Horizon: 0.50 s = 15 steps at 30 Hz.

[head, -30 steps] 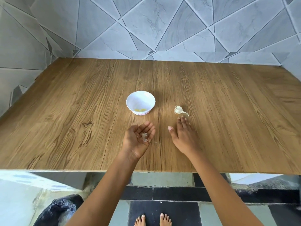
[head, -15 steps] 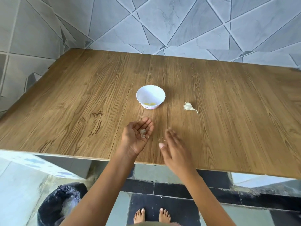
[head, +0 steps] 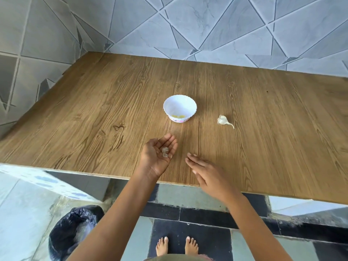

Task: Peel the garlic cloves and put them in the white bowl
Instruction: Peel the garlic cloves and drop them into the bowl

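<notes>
Wooden desk [head: 94,113]: right hand [head: 207,174], flat and spread, has slid back from the white bowl [head: 179,108]; left hand [head: 158,155] cups peel scraps [head: 165,152], probably bound for disposal.

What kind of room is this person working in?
Probably a home kitchen or utility corner: a wooden table against tiled walls, a bowl and garlic on it, a lined bin on the floor.
</notes>
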{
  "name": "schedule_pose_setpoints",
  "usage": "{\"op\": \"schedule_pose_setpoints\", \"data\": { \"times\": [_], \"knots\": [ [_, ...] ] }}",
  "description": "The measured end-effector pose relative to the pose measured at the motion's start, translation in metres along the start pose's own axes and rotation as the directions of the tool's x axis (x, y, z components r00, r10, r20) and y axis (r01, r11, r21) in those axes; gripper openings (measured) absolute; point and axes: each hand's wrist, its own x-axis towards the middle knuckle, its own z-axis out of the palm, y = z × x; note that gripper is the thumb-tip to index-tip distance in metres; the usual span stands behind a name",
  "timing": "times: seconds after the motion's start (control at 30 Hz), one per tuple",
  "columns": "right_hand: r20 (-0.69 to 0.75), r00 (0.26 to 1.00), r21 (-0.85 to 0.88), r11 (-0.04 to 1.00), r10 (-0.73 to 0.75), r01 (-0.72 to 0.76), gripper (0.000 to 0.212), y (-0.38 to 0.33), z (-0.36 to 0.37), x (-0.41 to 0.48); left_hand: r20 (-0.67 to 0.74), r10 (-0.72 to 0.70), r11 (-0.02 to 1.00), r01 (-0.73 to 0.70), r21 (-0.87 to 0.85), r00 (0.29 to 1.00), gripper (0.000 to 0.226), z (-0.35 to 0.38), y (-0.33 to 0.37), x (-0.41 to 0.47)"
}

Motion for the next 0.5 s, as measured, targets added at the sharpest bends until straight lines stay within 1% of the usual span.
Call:
{"op": "schedule_pose_setpoints", "data": {
  "times": [0.03, 0.1, 0.23, 0.37, 0.43, 0.5],
  "knots": [
    [-0.009, 1.000, 0.004, 1.000, -0.023, 0.023, 0.045, 0.006, -0.004, -0.005, -0.001, -0.003, 1.000, 0.003, 0.002, 1.000, 0.044, 0.000, 0.000, 0.000],
    [-0.013, 1.000, 0.050, 0.999, -0.013, 0.014, 0.048, 0.012, -0.011, -0.009, -0.005, -0.011, 1.000, 0.011, 0.007, 1.000, 0.044, 0.000, -0.002, 0.001],
    [-0.102, 0.994, 0.064, 0.997, -0.028, 0.034, 0.039, 0.016, -0.007, -0.002, -0.006, -0.022, 1.000, 0.022, 0.013, 1.000, 0.043, 0.003, -0.007, 0.000],
    [-0.143, 0.989, 0.043, 0.999, 0.030, -0.024, 0.031, 0.014, -0.004, 0.006, -0.001, -0.028, 0.999, 0.028, 0.026, 1.000, 0.043, 0.006, -0.011, -0.001],
    [-0.166, 0.985, -0.001, 0.999, 0.048, -0.049, 0.036, 0.011, 0.002, 0.012, 0.003, -0.030, 0.999, 0.030, 0.031, 1.000, 0.043, 0.006, -0.012, -0.001],
    [-0.147, 0.987, -0.024, 0.997, 0.064, -0.069, 0.038, 0.009, 0.005, 0.019, -0.001, -0.029, 0.999, 0.029, 0.032, 1.000, 0.043, 0.006, -0.013, -0.001]
  ]
}}
